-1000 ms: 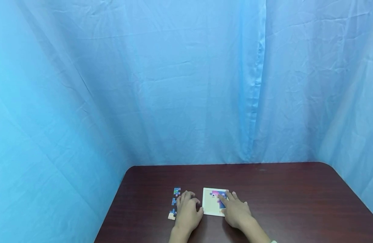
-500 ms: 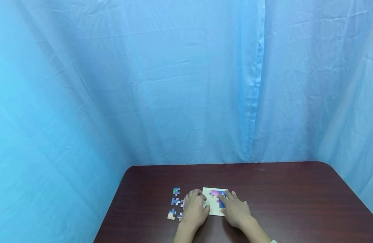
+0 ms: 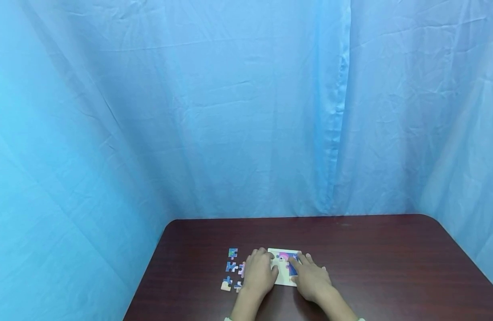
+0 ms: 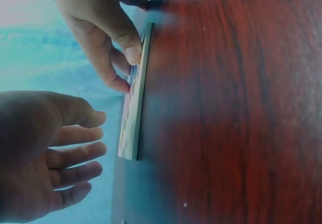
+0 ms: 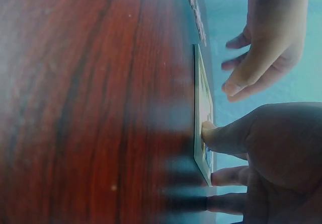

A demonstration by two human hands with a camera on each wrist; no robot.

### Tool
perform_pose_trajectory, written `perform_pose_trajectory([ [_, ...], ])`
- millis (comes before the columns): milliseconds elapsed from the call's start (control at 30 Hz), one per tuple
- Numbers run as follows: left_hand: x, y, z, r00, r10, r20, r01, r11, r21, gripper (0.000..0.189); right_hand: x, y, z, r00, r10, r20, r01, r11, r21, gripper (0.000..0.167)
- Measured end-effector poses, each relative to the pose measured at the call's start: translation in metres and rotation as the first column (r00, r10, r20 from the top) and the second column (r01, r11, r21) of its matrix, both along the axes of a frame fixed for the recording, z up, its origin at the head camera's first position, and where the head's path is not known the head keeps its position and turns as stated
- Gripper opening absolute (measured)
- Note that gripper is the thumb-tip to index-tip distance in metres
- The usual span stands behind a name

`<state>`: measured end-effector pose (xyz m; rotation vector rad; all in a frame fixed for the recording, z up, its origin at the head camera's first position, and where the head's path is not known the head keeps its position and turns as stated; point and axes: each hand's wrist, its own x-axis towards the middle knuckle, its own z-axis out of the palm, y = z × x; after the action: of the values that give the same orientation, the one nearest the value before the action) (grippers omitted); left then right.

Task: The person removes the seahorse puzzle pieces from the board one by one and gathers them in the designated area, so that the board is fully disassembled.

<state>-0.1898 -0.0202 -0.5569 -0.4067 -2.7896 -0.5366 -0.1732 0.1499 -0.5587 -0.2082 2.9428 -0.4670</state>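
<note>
A square white-framed jigsaw puzzle board (image 3: 282, 275) lies flat between my hands in the head view. Joined pink and blue jigsaw pieces (image 3: 284, 257) fill its upper and right parts; bare cream backing shows elsewhere. My right hand (image 3: 312, 278) rests on the board's right side, thumb and fingers spread and touching it, as the right wrist view also shows at the thumb (image 5: 221, 137). My left hand (image 3: 259, 272) hovers by the board's left edge. In the left wrist view its fingers (image 4: 75, 175) are loosely extended, apart from the board and with nothing between them.
Several loose jigsaw pieces (image 3: 231, 266) lie left of my left hand, which partly covers some of them. The dark red-brown table (image 3: 374, 263) extends to the right. Blue curtains (image 3: 246, 111) hang behind and at the sides.
My left hand has moved right from beside the loose pieces to the board's left edge, uncovering more pieces. My right hand has stayed on the board.
</note>
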Motion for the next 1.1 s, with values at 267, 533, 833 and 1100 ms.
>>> perform_pose_trajectory([
  [267,-0.006,0.009,-0.006,1.000,0.004,0.003,-0.004,0.999,-0.038,0.030,-0.001,0.001,0.001,1.000,0.003,0.006,-0.003,1.000,0.002,0.055],
  [533,-0.011,0.015,-0.008,0.999,0.049,0.017,-0.047,0.993,-0.110,0.021,-0.002,0.002,-0.002,1.000,-0.009,0.021,0.009,1.000,-0.024,0.053],
  [833,-0.013,0.021,-0.012,0.994,0.059,0.088,-0.055,0.997,-0.053,0.023,0.000,0.004,-0.004,1.000,-0.001,-0.005,0.001,0.999,-0.039,0.047],
  [1100,-0.014,0.023,-0.012,0.990,0.084,0.109,-0.093,0.993,0.077,0.014,0.000,0.005,-0.004,1.000,0.006,-0.009,-0.006,1.000,-0.030,0.046],
])
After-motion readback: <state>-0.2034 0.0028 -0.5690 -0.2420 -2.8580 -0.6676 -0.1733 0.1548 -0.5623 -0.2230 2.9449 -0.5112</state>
